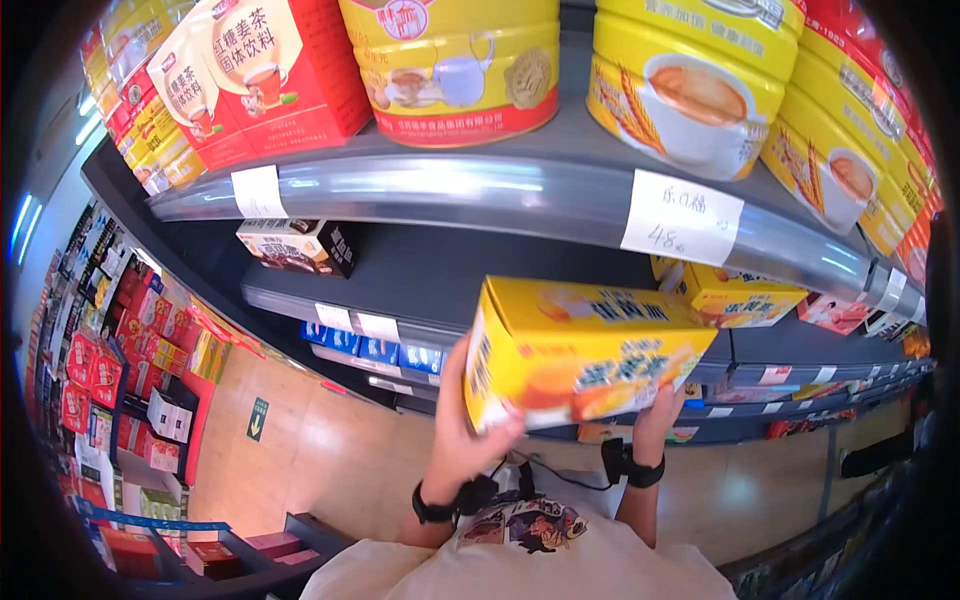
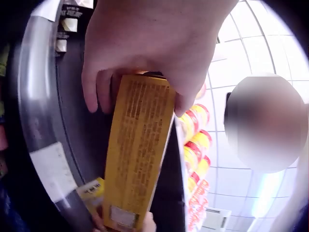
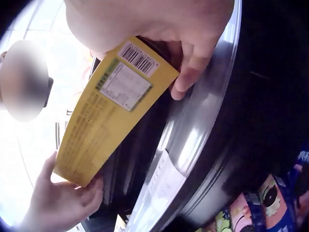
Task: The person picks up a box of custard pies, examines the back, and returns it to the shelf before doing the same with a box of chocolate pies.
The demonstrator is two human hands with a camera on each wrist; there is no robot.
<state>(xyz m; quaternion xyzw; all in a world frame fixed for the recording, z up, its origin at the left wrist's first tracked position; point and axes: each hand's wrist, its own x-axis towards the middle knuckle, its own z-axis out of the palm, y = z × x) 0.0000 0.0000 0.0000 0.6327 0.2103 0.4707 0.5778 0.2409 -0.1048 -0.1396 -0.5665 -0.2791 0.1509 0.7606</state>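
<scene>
1. left hand [image 1: 458, 432]: curled round the left end of the yellow box [image 1: 585, 352], thumb on the front face, fingers wrapped behind.
2. yellow box: held lengthwise in the air between both hands, just in front of the middle shelf [image 1: 450, 268] and below the price label [image 1: 680, 217].
3. right hand [image 1: 657, 415]: grips the box's right end from beneath.
4. similar yellow boxes [image 1: 738, 295] lie on that shelf to the right. as i judge it, the held box is lifted to shelf level but not resting on the shelf.
</scene>
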